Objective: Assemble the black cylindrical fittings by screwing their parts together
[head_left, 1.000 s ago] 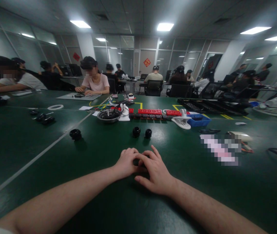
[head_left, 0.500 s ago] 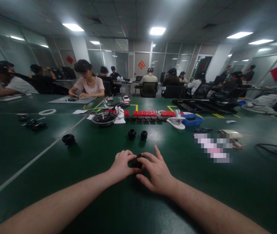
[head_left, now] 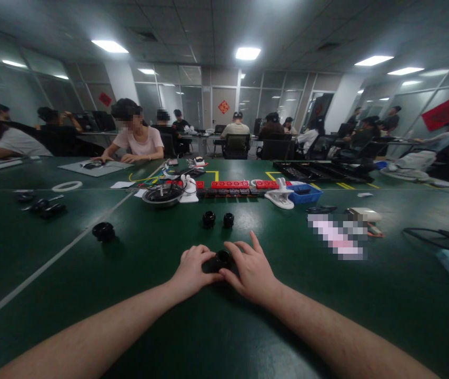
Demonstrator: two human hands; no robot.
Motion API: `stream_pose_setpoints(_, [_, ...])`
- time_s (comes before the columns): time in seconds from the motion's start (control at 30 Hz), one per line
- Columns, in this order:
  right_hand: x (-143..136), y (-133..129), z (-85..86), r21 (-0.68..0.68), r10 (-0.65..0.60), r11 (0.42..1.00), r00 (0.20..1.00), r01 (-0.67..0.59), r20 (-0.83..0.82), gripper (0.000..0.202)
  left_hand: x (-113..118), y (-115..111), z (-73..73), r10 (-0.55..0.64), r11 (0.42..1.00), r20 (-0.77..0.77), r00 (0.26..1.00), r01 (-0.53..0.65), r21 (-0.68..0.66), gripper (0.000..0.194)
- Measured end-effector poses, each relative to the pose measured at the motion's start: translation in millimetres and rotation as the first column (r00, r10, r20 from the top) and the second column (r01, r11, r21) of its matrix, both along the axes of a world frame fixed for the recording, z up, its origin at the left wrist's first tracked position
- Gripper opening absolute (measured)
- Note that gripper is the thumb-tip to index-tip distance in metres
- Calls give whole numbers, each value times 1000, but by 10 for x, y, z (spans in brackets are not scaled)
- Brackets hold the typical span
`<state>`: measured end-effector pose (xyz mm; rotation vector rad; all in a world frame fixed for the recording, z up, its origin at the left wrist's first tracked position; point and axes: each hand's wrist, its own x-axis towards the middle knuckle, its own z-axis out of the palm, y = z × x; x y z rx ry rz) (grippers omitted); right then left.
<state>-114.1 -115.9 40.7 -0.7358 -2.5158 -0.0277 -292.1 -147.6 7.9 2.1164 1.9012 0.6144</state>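
Just above the green table, a small black hollow round fitting (head_left: 222, 257) stands between my two hands, its open ring facing up. My left hand (head_left: 195, 269) pinches it from the left between thumb and forefinger. My right hand (head_left: 252, 269) grips it from the right, thumb at the near side, fingertips at the far side and the little finger raised. My fingers partly hide its lower part. Beyond my hands, two similar black fittings (head_left: 209, 219) (head_left: 228, 220) stand side by side. A larger black fitting (head_left: 103, 231) rests to the left.
Farther back stand a red socket strip (head_left: 230, 185), a metal bowl (head_left: 163, 195), a white clamp (head_left: 280, 195) and a blue bin (head_left: 306, 193). Black parts (head_left: 48, 207) and a white ring (head_left: 67, 186) lie at left. Cables (head_left: 433, 234) are at right. A person in pink (head_left: 141, 139) sits across.
My right thumb and fingers have closed in on the black fitting, and its open ring now shows. The view has shifted slightly to the right.
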Motion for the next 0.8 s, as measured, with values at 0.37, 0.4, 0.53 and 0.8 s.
stream_pose_setpoints(0.37, [-134,36,-59,-33,-76,997,997,75,-21,56,34,-13,20,-34,999,-25,999,35,19,35])
stream_pose_setpoints(0.4, [-141,35,-58,-31,-73,997,997,72,-12,55,34,-14,20,-36,999,-27,999,37,22,35])
stream_pose_setpoints(0.53, [-151,35,-46,-29,-45,999,999,46,19,52,29,-21,19,-47,999,-23,999,48,23,36])
stream_pose_setpoints(0.8, [-138,52,-43,-16,-30,999,999,30,14,50,43,-29,45,-41,999,-6,999,41,15,36])
